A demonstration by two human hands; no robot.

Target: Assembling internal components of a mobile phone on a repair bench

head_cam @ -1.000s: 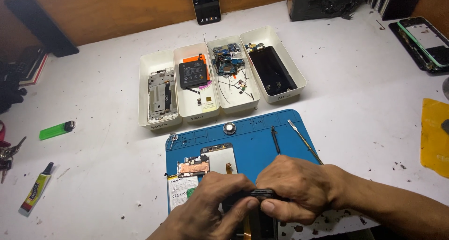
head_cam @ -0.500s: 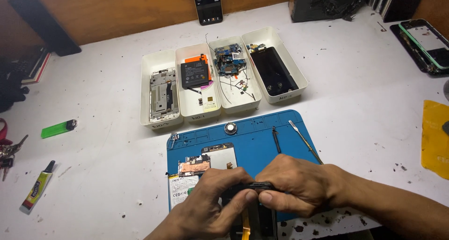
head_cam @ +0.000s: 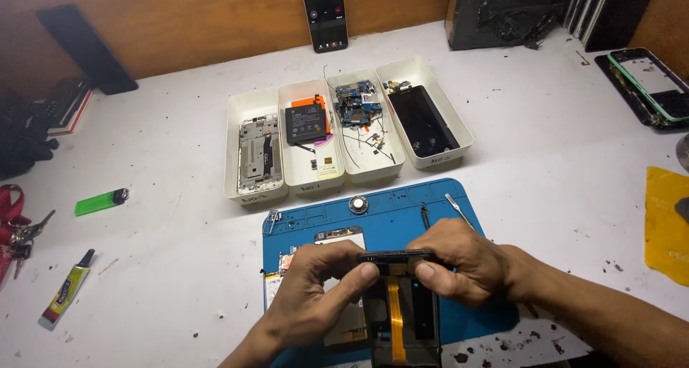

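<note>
Gripping a dark phone frame (head_cam: 402, 303) by its top edge, your left hand (head_cam: 316, 296) and your right hand (head_cam: 459, 264) meet over the blue work mat (head_cam: 387, 210) at the near side of the white tabletop (head_cam: 172, 253). Your left grip is closed on the frame's upper left corner, thumb tip pressed against the edge; your right grip is closed on the upper right part, thumb on the front and fingers wrapped behind. The frame stands tilted up off the mat, its open inside facing you, with an orange flex cable (head_cam: 393, 318) running down its middle. Under your left hand lies a separated phone panel (head_cam: 341, 237) with a pale back, flat on the mat. Near the mat's far edge sit a small round silver part (head_cam: 358, 204) and, to its right, a thin metal pry tool (head_cam: 459, 210). Beyond the mat four white trays (head_cam: 233, 153) stand side by side, holding a metal midframe, a black battery, circuit boards with loose wires, and a dark screen. Well apart on your left lie a green lighter (head_cam: 100, 201) and a small glue tube (head_cam: 67, 290). A phone (head_cam: 324, 13) leans upright against the wooden wall at the back.
</note>
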